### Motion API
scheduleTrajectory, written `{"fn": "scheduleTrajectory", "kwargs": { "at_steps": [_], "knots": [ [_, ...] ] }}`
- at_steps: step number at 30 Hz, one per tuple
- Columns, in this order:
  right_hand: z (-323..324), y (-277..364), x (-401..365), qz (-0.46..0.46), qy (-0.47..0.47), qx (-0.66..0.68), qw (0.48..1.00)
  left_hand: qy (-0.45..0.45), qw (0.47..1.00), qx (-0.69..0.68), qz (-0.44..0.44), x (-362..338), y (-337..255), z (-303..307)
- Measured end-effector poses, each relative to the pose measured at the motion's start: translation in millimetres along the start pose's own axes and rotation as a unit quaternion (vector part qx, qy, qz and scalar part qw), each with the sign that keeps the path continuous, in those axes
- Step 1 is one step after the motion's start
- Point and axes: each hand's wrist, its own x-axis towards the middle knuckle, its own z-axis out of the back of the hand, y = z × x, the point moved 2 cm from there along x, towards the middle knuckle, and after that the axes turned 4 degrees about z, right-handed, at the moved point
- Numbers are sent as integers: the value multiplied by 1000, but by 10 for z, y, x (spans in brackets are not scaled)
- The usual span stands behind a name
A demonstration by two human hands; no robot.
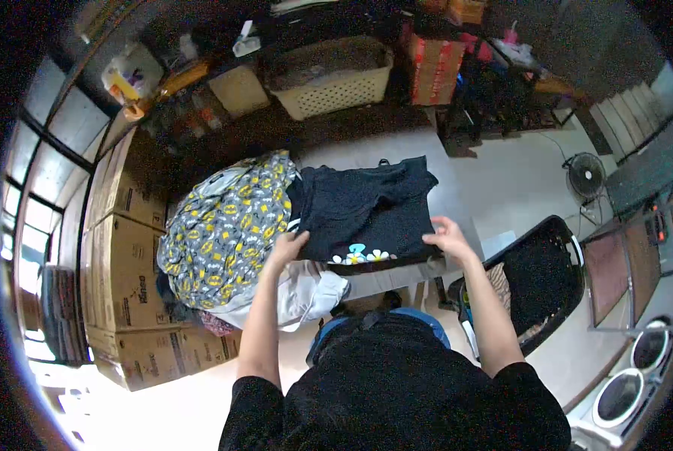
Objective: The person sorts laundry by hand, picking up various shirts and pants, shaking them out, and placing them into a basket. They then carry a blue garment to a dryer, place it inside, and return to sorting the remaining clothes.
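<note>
A black top (374,210) with a white and blue flower print along its near edge lies spread on the table. My left hand (287,246) pinches its near left corner, with fingers closed on the cloth. On the other side, my right hand (447,237) grips the near right edge between thumb and fingers. Left of the top is a heap of clothes, with a grey and yellow Batman-print cloth (227,229) over it. A white garment (310,297) hangs out at the heap's front, below my left hand.
Stacked cardboard boxes (137,293) stand at the left of the grey table (359,150). A black basket (535,278) with some clothes sits on the floor at right. Behind are a beige laundry basket (336,94), a red-taped box (435,71) and a fan (586,174).
</note>
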Motion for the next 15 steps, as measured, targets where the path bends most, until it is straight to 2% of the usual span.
{"fn": "scheduleTrajectory", "kwargs": {
  "at_steps": [1, 2, 3, 4, 5, 6, 7, 8, 10, 12, 13, 15],
  "knots": [
    [23, 400, -96, 21, -18, 30, 999, -25, 999, -32, -31, 62, -75, 145],
    [83, 755, -182, 40, -34, 59, 997, -48, 999, 15, 17, 52, -271, 390],
    [176, 993, -194, 100, -52, 109, 988, -64, 986, -153, -16, -162, -651, 580],
    [271, 1232, -211, 159, -68, 157, 972, 5, 939, -331, -88, -136, -768, 770],
    [335, 1574, -295, 216, -77, 194, 954, 9, 920, -373, -122, -574, -1342, 968],
    [370, 1900, -429, 273, -86, 229, 930, 7, 887, -412, -206, -699, -1653, 1030],
    [384, 2126, -576, 276, -65, 206, 937, 30, 931, -286, -226, -888, -1900, 1155],
    [405, 2343, -701, 281, -44, 182, 941, 10, 930, -274, -246, -898, -2018, 1165],
    [506, 2580, -831, 285, -32, 166, 943, -8, 927, -257, -274, -911, -2225, 1245],
    [714, 2636, -929, 279, -52, 185, 941, -6, 896, -320, -307, -1008, -2467, 1263],
    [802, 2637, -973, 290, -73, 214, 930, 43, 884, -346, -312, -988, -2516, 1271],
    [993, 2592, -1044, 274, -79, 222, 932, 51, 898, -306, -311, -818, -2553, 1153]
  ]
}}
